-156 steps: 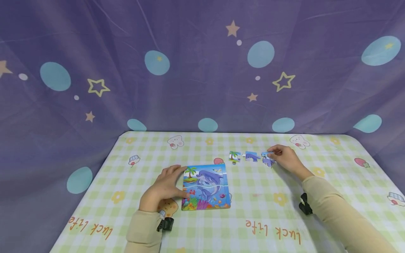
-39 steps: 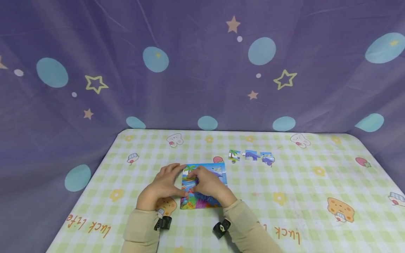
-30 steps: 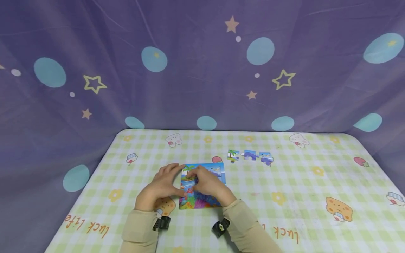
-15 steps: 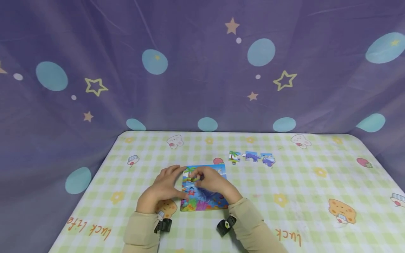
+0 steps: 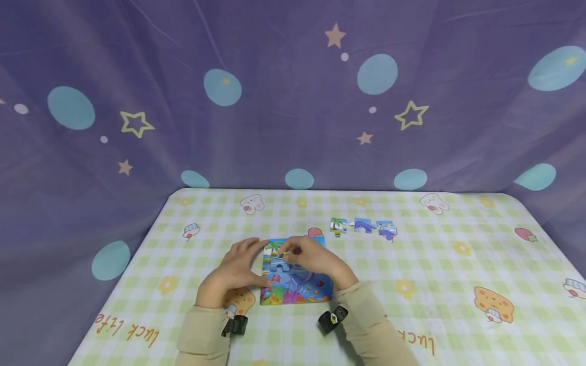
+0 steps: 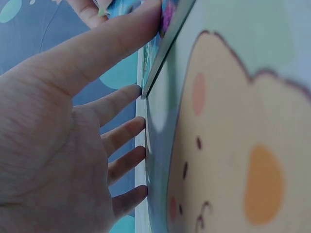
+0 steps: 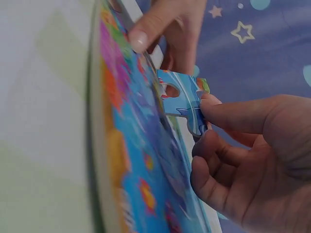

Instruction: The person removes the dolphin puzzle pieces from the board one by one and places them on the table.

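Observation:
A dolphin jigsaw puzzle [image 5: 299, 295] in a flat square tray lies on the table. My left hand [image 5: 234, 270] rests at its left side, thumb on the picture; in the left wrist view its fingers [image 6: 129, 133] are spread and straight, their tips at the tabletop. Over the upper part of the puzzle, my right hand [image 5: 318, 258] pinches a blue puzzle piece [image 7: 180, 92] between thumb and fingertips. That piece is raised and tilted, its notch and knob showing in the right wrist view. Part of the dolphin picture is hidden beneath the right hand.
Behind and right of the tray, three loose pieces lie in a row: a palm tree piece [image 5: 339, 225], a dolphin piece [image 5: 363, 225] and another dolphin piece [image 5: 386, 230]. A checked cloth [image 5: 439, 284] covers the table, and a purple curtain [image 5: 274, 137] hangs behind it.
My right hand has left the rightmost loose piece, come to the puzzle's upper left, and lifted a piece out, shifting slightly right with it. My left hand has stayed put.

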Demonstrator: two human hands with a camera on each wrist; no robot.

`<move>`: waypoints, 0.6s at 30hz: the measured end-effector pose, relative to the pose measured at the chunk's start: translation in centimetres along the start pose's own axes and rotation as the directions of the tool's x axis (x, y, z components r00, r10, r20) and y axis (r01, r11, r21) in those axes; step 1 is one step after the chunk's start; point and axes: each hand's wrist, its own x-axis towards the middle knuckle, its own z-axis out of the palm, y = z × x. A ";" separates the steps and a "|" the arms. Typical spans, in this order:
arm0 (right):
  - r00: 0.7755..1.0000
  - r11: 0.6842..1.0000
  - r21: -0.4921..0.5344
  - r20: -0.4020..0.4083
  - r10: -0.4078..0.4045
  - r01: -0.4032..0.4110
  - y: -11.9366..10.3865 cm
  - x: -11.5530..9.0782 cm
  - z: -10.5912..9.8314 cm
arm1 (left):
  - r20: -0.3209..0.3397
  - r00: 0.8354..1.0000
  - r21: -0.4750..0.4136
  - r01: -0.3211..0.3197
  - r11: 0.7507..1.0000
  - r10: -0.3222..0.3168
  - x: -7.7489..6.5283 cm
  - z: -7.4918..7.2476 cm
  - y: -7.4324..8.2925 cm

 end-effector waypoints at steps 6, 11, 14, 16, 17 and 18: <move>0.999 0.999 -0.001 -0.028 -0.041 0.041 0.3 -0.6 -1.6 | 0.000 1.000 -0.009 0.006 1.000 -0.006 -0.1 0.0 0.0; 0.998 0.999 0.029 -0.053 -0.029 0.031 0.8 -1.1 -2.8 | -0.009 1.000 -0.018 -0.005 1.000 0.005 -0.1 0.1 -0.1; 0.996 0.999 0.046 -0.086 -0.007 0.011 1.3 -1.4 -3.7 | -0.006 1.000 -0.022 -0.015 1.000 0.015 0.0 0.2 -0.2; 0.993 0.999 0.043 -0.117 -0.005 0.010 1.5 -1.6 -4.3 | -0.003 1.000 -0.025 -0.013 1.000 0.013 0.0 0.1 -0.2; 0.991 0.999 0.037 -0.135 0.000 0.005 1.7 -1.8 -4.6 | -0.001 1.000 -0.023 -0.011 1.000 0.011 0.1 0.1 -0.1; 0.989 0.999 0.032 -0.150 -0.004 0.009 1.9 -1.9 -4.9 | -0.004 1.000 -0.025 -0.010 1.000 0.010 0.1 0.1 -0.1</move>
